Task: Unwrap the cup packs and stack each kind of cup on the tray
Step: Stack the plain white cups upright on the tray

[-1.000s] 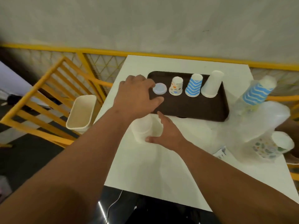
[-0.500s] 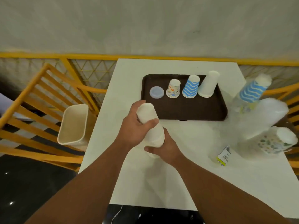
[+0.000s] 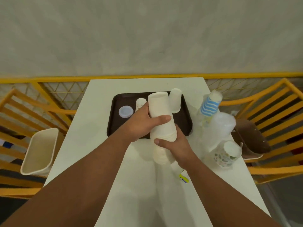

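Here both hands hold a tall stack of white cups above the table, in front of the tray. The left hand wraps round its upper half; the right hand grips the lower part. Two wrapped packs stand to the right.

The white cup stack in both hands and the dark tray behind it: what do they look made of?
The tall white cup stack, gripped by the left hand and right hand, looks like matte paper: dull surface, thin nested rims at its lower end. The dark brown rectangular tray seems to be moulded plastic, with rounded corners and a faint sheen.
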